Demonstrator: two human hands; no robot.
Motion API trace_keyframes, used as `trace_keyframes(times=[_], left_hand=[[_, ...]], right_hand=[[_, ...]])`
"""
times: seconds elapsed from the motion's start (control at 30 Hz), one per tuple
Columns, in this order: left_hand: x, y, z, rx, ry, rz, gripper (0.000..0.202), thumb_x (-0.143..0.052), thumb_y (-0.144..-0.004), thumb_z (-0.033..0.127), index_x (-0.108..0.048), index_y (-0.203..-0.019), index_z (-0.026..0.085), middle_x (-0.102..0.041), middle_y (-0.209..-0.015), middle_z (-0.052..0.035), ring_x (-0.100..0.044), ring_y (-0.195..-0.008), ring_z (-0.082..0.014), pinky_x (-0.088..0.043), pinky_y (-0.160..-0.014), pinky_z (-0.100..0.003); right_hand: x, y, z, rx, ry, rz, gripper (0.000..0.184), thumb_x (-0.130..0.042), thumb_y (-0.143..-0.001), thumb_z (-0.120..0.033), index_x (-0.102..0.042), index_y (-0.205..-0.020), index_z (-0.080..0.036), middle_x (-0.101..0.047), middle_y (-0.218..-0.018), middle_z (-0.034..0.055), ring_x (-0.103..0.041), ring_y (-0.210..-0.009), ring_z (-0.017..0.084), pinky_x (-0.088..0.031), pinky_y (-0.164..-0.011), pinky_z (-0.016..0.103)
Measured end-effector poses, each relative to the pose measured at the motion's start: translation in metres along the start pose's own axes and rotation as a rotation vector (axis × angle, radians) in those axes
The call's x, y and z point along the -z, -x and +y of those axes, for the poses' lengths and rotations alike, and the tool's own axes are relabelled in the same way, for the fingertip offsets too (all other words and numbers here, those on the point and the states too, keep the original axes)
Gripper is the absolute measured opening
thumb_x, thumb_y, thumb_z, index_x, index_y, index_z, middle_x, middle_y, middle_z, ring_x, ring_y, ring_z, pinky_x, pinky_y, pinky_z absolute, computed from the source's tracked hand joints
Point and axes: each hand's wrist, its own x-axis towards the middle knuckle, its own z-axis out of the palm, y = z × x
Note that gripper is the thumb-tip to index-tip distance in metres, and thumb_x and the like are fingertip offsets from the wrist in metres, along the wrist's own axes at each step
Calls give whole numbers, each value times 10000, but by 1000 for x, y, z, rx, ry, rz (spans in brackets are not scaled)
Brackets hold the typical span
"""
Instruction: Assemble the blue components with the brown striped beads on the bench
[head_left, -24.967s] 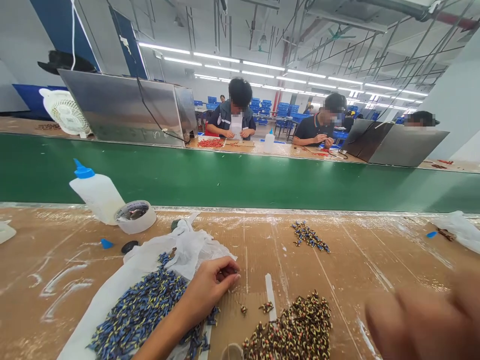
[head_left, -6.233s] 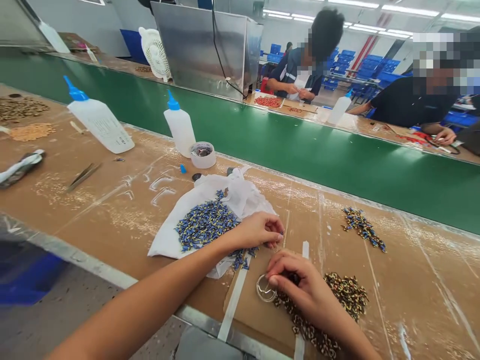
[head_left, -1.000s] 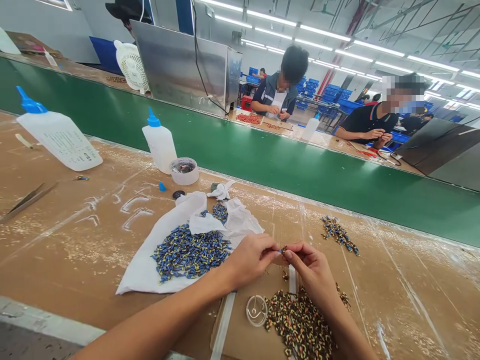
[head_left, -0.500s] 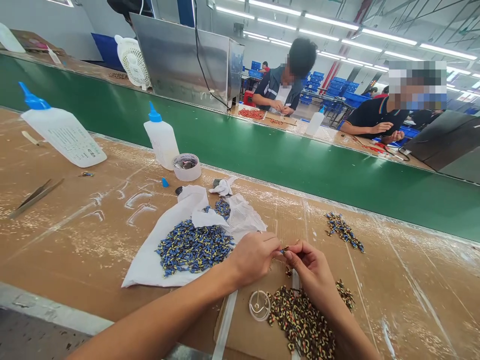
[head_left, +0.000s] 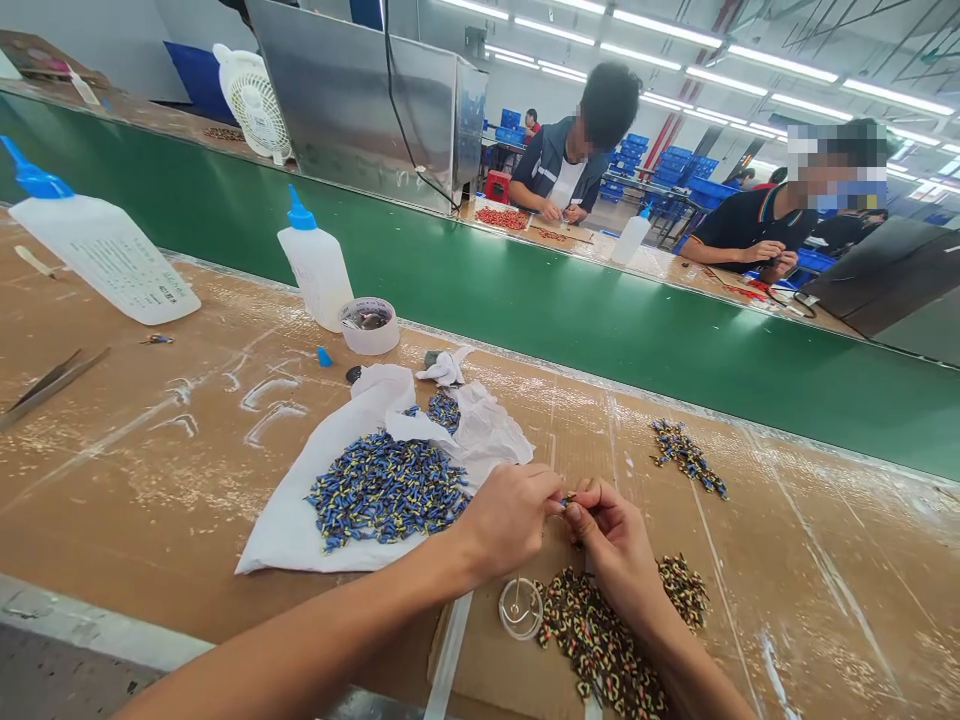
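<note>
Fingertip to fingertip, my left hand [head_left: 507, 518] and my right hand [head_left: 621, 545] pinch a small blue-and-dark piece [head_left: 567, 503] between them. Its finer shape is too small to tell. Left of my hands, a heap of small blue, yellow and black pieces [head_left: 386, 490] lies on a white plastic bag [head_left: 281, 530]. Under my right forearm spreads a pile of tiny dark pieces with cream and red marks [head_left: 600, 640]. A small round clear dish [head_left: 520, 608], with a thin pin-like stick in it, stands beside that pile. A group of blue-and-dark pieces [head_left: 688, 458] lies farther right.
White bottles with blue nozzles [head_left: 105, 260] [head_left: 315, 270] stand at the left, near a tape roll [head_left: 370, 328] and tweezers [head_left: 56, 385]. A green conveyor belt [head_left: 480, 275] crosses behind the table. Across it, two people [head_left: 562, 165] [head_left: 757, 225] work with their hands.
The view has shifted slightly, so the bottles and tweezers sit farther left. My hands keep the same pinch on the small piece. Across the belt, the right-hand person's hands have come together.
</note>
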Motion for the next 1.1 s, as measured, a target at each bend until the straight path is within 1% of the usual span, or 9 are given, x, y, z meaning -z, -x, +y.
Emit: trace_keyframes(times=[0.13, 0.23, 0.33, 0.4, 0.53, 0.63, 0.77, 0.97, 1.1], left_hand=[[1, 1, 0, 18, 18, -20, 142, -485, -803, 51, -549, -733, 157, -605, -731, -20, -547, -697, -162, -307, -592, -263], [2, -1, -6, 26, 19, -59, 180, -451, -829, 41, -550, -729, 155, -610, -746, -26, -552, -712, -167, -312, -601, -262], [6, -5, -13, 46, 69, -73, 205, -435, -891, 99, -564, -744, 162, -625, -779, -25, -562, -747, -167, -343, -648, -260], [10, -7, -16, 59, 115, -77, 193, -443, -922, 162, -586, -793, 175, -640, -813, -21, -570, -787, -171, -361, -689, -264], [11, -9, -20, 61, 154, -118, 193, -427, -951, 239, -601, -880, 193, -655, -875, -20, -577, -839, -179, -375, -742, -274], [7, -9, -23, 52, 101, -147, 256, -374, -970, 253, -570, -821, 179, -640, -847, -30, -565, -814, -182, -369, -724, -277], [2, -8, -26, 45, 60, -158, 275, -353, -975, 267, -532, -788, 175, -615, -809, -29, -548, -786, -182, -358, -700, -274], [2, -8, -24, 30, 68, -156, 308, -317, -985, 289, -508, -770, 180, -587, -763, -18, -523, -734, -169, -340, -668, -269], [3, -9, -24, 35, 81, -137, 312, -327, -978, 279, -497, -736, 179, -586, -740, -17, -515, -713, -165, -332, -655, -268]], right_hand=[[-4, -1, 1, -28, -53, -5, 298, -645, -843, -441, -524, -745, -188, -466, -665, -27, -413, -595, 123, -342, -554, 230], [-6, -6, 3, -34, -111, -12, 321, -660, -822, -468, -523, -760, -184, -477, -641, -34, -410, -570, 115, -331, -541, 229], [-6, -13, 3, -5, -116, 25, 318, -682, -801, -471, -565, -792, -175, -523, -702, -12, -464, -637, 134, -371, -595, 246], [-6, -17, 2, 12, -102, 51, 306, -685, -800, -462, -582, -799, -173, -551, -742, 3, -499, -688, 151, -396, -641, 264], [-5, -18, 3, 14, -84, 89, 305, -679, -802, -463, -586, -803, -172, -588, -759, 20, -524, -711, 167, -410, -664, 279], [-5, -19, 8, 13, -85, 80, 302, -679, -802, -460, -586, -810, -173, -600, -771, 29, -530, -724, 173, -416, -667, 282], [-5, -20, 13, 18, -73, 82, 305, -688, -793, -464, -595, -810, -174, -603, -771, 29, -534, -727, 173, -424, -665, 280], [-4, -24, 7, -21, -157, 48, 335, -719, -761, -480, -599, -794, -169, -616, -755, 17, -555, -691, 155, -425, -641, 261], [-2, -26, 4, -68, -178, -7, 369, -705, -766, -511, -600, -813, -160, -604, -677, 0, -528, -599, 127, -388, -574, 240]])
